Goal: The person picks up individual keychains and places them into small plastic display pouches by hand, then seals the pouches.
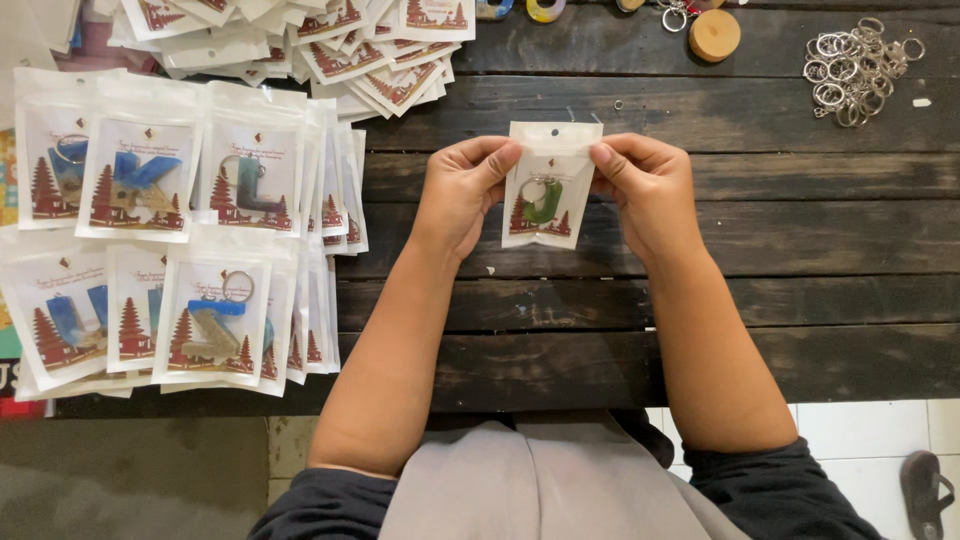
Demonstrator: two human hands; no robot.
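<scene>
I hold a small white packet point(546, 190) upright between both hands above the dark wooden table point(760, 240). Inside it shows a green letter-shaped keychain with a metal ring. My left hand point(462, 190) pinches the packet's upper left edge with thumb and fingers. My right hand point(645, 190) pinches its upper right edge the same way. The packet's lower end hangs free, close to the tabletop.
Rows of filled white packets point(180, 230) with blue and grey letter keychains overlap at the left. Empty printed packets point(320, 45) are piled at the back left. A heap of metal key rings point(855, 65) and a round wooden disc point(715, 35) lie at the back right.
</scene>
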